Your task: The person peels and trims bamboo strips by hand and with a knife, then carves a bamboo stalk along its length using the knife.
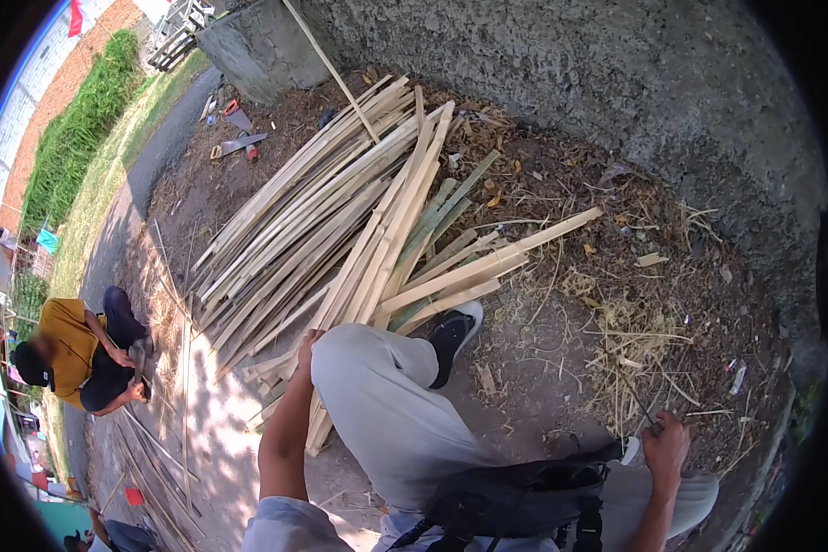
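Observation:
My right hand (667, 449) is closed at the lower right, beside my leg. A thin dark rod-like tool (637, 397), perhaps a narrow blade, sticks out of it toward the wood shavings; its grip is hidden in the fist. My left hand (310, 344) rests against the side of my bent knee, next to a bundle of pale split bamboo strips (391, 235). The knee covers most of its fingers, so I cannot make out whether it grips a strip. Beyond that bundle lies a larger pile of bamboo strips (299, 212).
Curly shavings (630, 327) litter the soil by a rough concrete wall (607, 83). A handsaw (239, 144) lies at the upper left. A person in a yellow shirt (67, 345) crouches at the left, near more thin strips (156, 469). My shoe (453, 340) stands against the bundle.

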Action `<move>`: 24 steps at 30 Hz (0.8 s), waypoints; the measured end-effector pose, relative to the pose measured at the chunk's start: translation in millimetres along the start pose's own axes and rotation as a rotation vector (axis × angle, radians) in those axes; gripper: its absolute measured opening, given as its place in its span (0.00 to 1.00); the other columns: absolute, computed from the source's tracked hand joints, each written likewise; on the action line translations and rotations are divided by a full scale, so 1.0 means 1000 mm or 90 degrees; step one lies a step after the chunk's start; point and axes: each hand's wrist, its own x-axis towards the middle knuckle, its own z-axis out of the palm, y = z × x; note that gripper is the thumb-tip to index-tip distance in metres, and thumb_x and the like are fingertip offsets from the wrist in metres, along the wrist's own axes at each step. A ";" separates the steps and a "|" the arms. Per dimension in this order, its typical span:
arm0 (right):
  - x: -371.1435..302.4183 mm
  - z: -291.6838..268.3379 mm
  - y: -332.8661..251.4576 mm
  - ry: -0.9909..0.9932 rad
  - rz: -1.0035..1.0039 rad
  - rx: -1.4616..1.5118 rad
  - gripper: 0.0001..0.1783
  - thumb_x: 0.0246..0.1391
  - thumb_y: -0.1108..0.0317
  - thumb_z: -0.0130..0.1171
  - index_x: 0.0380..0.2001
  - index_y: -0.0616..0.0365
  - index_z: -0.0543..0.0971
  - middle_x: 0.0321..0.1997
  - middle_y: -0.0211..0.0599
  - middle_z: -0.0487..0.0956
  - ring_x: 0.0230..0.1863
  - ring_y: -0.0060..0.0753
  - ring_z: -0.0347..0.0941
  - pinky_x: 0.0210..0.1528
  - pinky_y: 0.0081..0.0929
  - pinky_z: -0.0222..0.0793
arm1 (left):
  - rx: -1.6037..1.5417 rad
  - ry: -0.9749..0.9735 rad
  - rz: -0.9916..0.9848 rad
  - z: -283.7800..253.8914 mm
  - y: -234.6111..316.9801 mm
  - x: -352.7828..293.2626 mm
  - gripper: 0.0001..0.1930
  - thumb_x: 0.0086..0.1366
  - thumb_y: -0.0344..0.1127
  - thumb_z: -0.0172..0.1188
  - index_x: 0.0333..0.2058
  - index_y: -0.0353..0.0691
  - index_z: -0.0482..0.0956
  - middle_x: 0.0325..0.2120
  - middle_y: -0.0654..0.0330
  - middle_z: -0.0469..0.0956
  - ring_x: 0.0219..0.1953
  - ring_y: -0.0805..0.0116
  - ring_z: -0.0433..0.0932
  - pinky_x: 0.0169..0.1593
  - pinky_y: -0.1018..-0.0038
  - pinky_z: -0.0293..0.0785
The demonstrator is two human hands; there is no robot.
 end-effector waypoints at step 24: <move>0.005 0.026 -0.002 -0.031 -0.017 0.057 0.11 0.41 0.70 0.65 0.32 0.61 0.81 0.29 0.50 0.80 0.35 0.57 0.76 0.40 0.45 0.71 | 0.044 0.249 -0.120 0.013 -0.065 0.007 0.21 0.59 0.43 0.60 0.49 0.43 0.74 0.45 0.49 0.74 0.45 0.47 0.75 0.49 0.58 0.70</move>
